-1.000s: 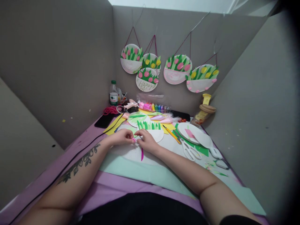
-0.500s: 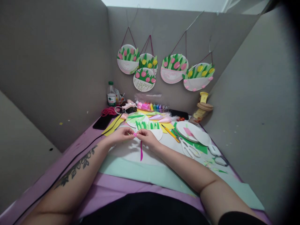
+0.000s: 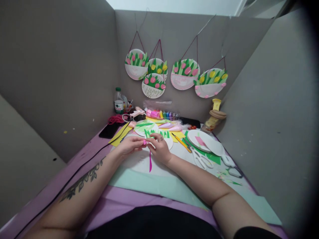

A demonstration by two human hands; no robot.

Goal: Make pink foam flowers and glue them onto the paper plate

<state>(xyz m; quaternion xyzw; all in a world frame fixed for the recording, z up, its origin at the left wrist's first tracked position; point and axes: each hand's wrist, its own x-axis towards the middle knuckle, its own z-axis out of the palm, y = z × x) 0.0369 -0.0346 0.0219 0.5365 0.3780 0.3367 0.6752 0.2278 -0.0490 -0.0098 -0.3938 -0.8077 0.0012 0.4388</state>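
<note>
My left hand (image 3: 131, 145) pinches a small pink clay flower (image 3: 145, 142) between thumb and fingertips, over the white work surface. Against the flower's other side rest the fingertips of my right hand (image 3: 159, 147), curved and closed around it. A magenta plastic clay knife (image 3: 150, 162) lies flat just below the hands. Right behind them is a white paper plate basket (image 3: 169, 142) with green paper leaves along its upper edge, partly covered by my right fingers.
White scissors (image 3: 201, 159) and a yellow craft knife (image 3: 180, 141) lie to the right, near stacked paper plates (image 3: 195, 136). Coloured clay packs (image 3: 161, 115), a bottle (image 3: 119, 103) and a phone (image 3: 109, 130) sit farther back. Decorated plate baskets (image 3: 185, 81) hang on the grey partition.
My right fingers have lifted and spread slightly, with the hand's back turned more upward. More of the pink flower shows, and it stays in my left fingertips.
</note>
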